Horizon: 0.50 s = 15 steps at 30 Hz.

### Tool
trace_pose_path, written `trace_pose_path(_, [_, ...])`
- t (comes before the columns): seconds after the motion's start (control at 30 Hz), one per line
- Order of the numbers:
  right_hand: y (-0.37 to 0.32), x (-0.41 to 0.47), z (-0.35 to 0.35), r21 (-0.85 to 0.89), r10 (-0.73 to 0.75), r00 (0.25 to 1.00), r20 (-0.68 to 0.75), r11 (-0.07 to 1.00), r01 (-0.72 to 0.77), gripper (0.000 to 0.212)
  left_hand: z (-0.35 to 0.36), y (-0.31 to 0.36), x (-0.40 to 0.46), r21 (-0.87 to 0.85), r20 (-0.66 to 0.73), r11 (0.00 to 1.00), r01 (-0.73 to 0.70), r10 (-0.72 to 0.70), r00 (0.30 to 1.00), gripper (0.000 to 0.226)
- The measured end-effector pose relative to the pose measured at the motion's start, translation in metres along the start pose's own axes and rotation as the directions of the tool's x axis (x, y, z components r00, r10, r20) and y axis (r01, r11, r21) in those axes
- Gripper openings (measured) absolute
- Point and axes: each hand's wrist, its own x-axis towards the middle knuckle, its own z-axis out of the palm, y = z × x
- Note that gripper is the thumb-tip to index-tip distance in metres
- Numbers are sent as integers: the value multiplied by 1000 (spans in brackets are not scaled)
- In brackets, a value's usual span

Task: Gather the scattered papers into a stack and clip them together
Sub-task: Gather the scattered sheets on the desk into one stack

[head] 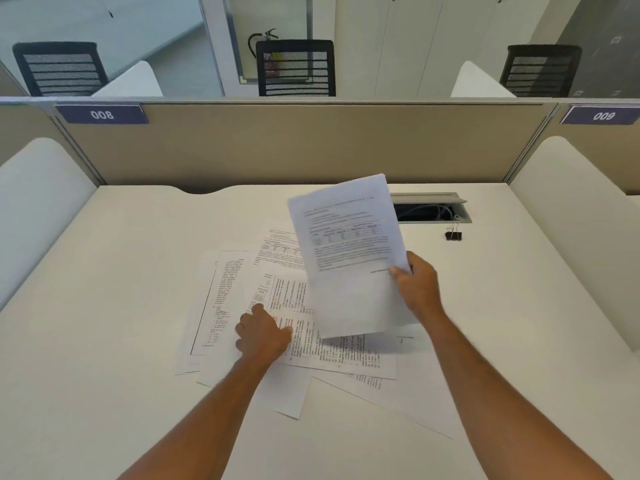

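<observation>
Mid-gather: one sheet up, the rest pinned down, clip waiting.

Right hand (pixel 417 284) pinches the lifted sheet (pixel 349 251) by its right edge, thumb on the printed face and fingers behind, so the page stands tilted up above the others (lower part blurred, likely in motion). Left hand (pixel 265 332) rests on the scattered papers (pixel 329 355) with fingers partly curled and one fingertip pressing down, probably to keep the loose pile from sliding; I cannot tell whether it pinches any sheet. Those papers lie fanned and overlapping at mid-desk (pixel 104 306), none squared yet. Binder clip (pixel 453 233) sits well apart to the far right, just in front of the cable hatch (pixel 431 207), out of the way until a stack exists.
</observation>
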Motion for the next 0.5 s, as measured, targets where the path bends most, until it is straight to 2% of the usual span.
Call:
trace_pose_path(0.1, [5, 18, -16, -248, 107, 986, 130, 966, -72, 18, 5, -5, -3, 205, 48, 978, -29, 20, 999, 88])
trace_pose_path(0.17, [13, 21, -16, -361, 180, 957, 229, 928, -88, 15, 9, -4, -5, 264, 56, 963, -53, 40, 998, 91])
trace_pose_path(0.37, [38, 10, 6, -556, 266, 906, 328, 830, -42, 15, 10, -8, -4, 185, 64, 977, -105, 95, 993, 96])
trace_pose_path(0.5, [57, -2, 22, -621, 272, 909, 317, 783, -18, 20, 7, -5, -5, 248, 46, 966, -78, 68, 997, 96])
